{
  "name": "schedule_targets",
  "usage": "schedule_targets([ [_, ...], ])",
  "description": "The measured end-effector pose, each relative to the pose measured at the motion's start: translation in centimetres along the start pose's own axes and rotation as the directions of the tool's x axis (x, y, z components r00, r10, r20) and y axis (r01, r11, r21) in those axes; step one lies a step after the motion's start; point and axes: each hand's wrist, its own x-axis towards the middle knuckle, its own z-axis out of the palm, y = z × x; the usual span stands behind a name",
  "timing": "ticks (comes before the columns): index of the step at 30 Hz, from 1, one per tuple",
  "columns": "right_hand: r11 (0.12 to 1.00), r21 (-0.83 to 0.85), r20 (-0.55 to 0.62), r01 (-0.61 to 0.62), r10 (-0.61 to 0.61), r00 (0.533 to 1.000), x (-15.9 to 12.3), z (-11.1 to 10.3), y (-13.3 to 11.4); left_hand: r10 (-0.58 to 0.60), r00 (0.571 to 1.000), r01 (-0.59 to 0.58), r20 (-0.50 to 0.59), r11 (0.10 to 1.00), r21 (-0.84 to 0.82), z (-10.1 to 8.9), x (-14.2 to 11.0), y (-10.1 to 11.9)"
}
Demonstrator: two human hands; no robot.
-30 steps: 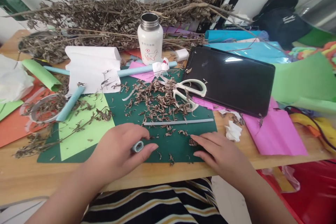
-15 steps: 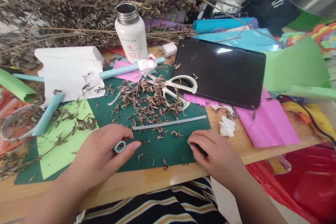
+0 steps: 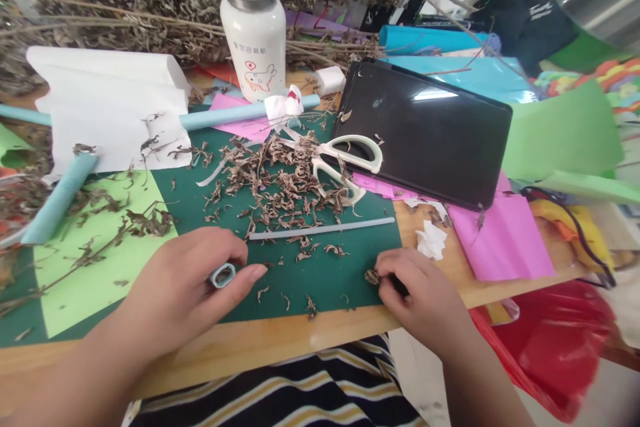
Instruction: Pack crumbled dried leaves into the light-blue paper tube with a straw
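Note:
My left hand (image 3: 200, 280) is wrapped round a light-blue paper tube (image 3: 223, 275), whose open end shows dark bits inside. The rest of that tube is hidden by the fingers. Over the right part of the green cutting mat (image 3: 320, 290), my right hand (image 3: 420, 293) pinches a small clump of dried leaves (image 3: 373, 275) between thumb and fingertips. Ahead of both hands lies a whitish glue stick (image 3: 323, 228), and behind it a pile of crumbled dried leaves (image 3: 280, 177). Scissors with cream handles (image 3: 373, 153) rest partly under the leaves.
A white steel bottle (image 3: 255, 40) stands at the back, before heaped dried branches (image 3: 125, 33). A black tablet (image 3: 425, 133) lies right of the scissors. Another blue paper tube (image 3: 63, 197) and a green sheet (image 3: 105, 247) are at left. A red plastic bag (image 3: 555, 340) hangs below the table edge.
My right hand has shifted slightly right, and the leaf clump in its fingertips shows more clearly. The left hand still holds the tube. The camera view has shifted a little.

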Motion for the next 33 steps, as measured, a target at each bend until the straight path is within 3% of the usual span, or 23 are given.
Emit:
schedule_targets([
  [11, 0.997, -0.063, -0.069, 0.049, -0.054, 0.996, 0.2, 0.3, 0.8, -0.012, 1.0, 0.012, -0.006, 1.0, -0.014, 0.1, 0.3, -0.1],
  [15, 0.995, -0.051, -0.043, 0.082, -0.084, 0.996, 0.0, 0.1, 1.0, -0.013, 1.0, 0.013, -0.012, 0.999, -0.036, 0.2, 0.3, -0.1],
  [20, 0.983, -0.168, -0.053, 0.072, -0.082, 0.995, -0.1, -0.4, 1.5, -0.013, 0.996, 0.021, 0.086, 0.995, -0.092, 0.5, 0.0, 0.6],
  [26, 0.971, -0.24, 0.032, 0.008, 0.0, 0.999, -0.2, -0.8, 0.8, 0.058, 0.993, -0.023, 0.104, 0.95, -0.31, 0.9, -0.2, 1.6],
  [30, 0.968, -0.248, 0.083, -0.035, 0.057, 0.995, -0.2, -1.2, 0.5, 0.074, 0.995, -0.049, 0.065, 0.945, -0.322, 1.4, -0.3, 1.5],
  [33, 0.981, -0.191, 0.1, -0.007, 0.026, 0.995, 0.0, -1.5, 0.5, 0.057, 0.996, -0.027, 0.069, 0.924, -0.381, 1.6, -0.4, 1.6],
])
